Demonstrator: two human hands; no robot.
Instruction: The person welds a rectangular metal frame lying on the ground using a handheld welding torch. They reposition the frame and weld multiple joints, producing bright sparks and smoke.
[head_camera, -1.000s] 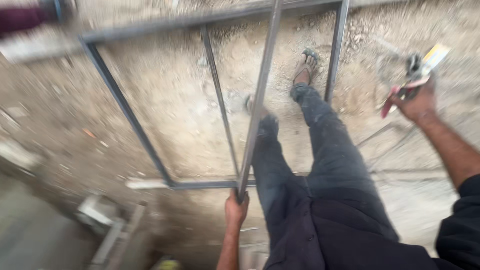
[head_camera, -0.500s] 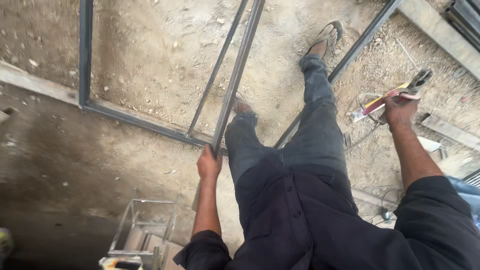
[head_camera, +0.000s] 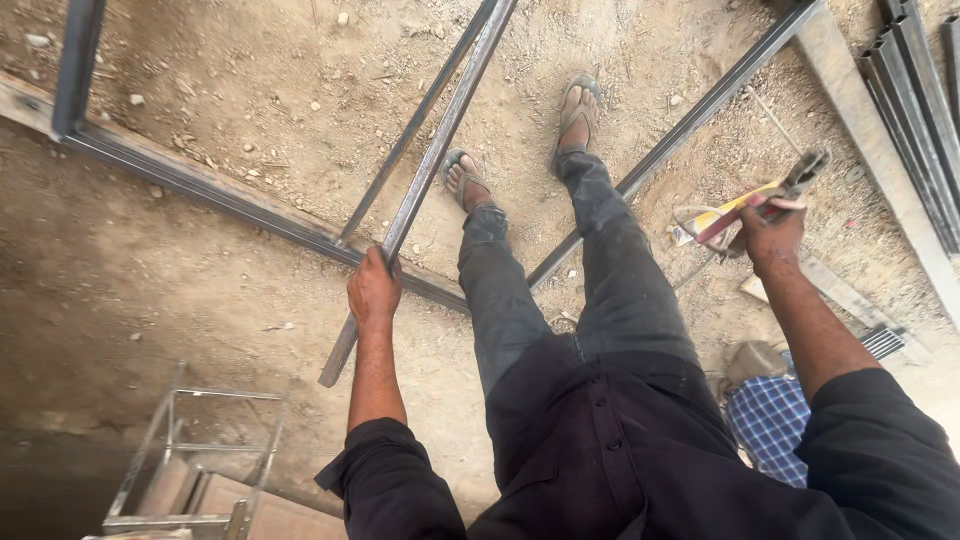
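Steel bar (head_camera: 432, 160) is lifted at one end, left hand (head_camera: 373, 290) clamped around it, above the frame (head_camera: 200, 185) on the dirt; right hand (head_camera: 770, 228) grips what looks like a welding holder (head_camera: 760, 200). Bar apparently not yet fixed.

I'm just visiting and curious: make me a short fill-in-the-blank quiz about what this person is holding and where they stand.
1. The left hand grips a long loose metal ____ that slants across the frame lying on the ground.
2. The right hand holds a tool with ____ and yellow on it.
3. On the feet are open ____, planted on the dirt.
4. At the lower left stands a small wire ____.

Missing words: bar; red; sandals; rack
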